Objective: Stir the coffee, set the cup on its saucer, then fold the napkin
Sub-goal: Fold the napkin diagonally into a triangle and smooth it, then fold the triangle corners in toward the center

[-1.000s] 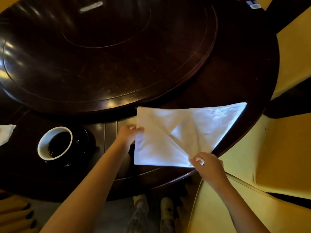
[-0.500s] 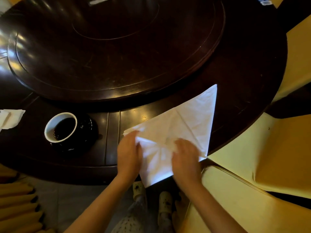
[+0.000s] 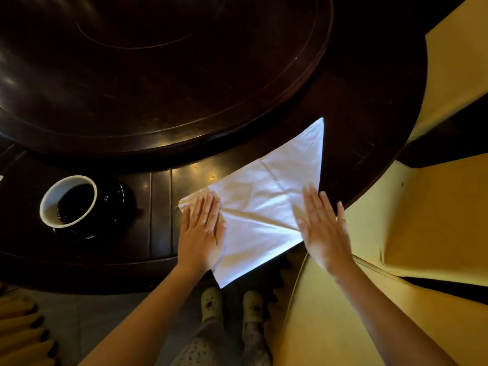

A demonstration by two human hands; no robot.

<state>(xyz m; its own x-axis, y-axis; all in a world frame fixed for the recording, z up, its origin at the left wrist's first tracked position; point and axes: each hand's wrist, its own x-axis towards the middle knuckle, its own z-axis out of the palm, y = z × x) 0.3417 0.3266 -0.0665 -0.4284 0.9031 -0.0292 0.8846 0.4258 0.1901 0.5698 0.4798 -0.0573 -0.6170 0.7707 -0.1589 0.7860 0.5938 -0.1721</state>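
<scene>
Napkin (image 3: pixel 266 207) lay as a triangle on the bench's (image 3: pixel 356 122) near edge, long axis running near-left to far-right. Left hand (image 3: pixel 202 231) and right hand (image 3: pixel 323 228) pressed flat and open on its ends, equally near.

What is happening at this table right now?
A person is folding a white napkin on the dark wooden table. The left hand and right hand both lie flat on it, pressing it into a triangle. The cup of coffee already sits on its dark saucer, to the left.
</scene>
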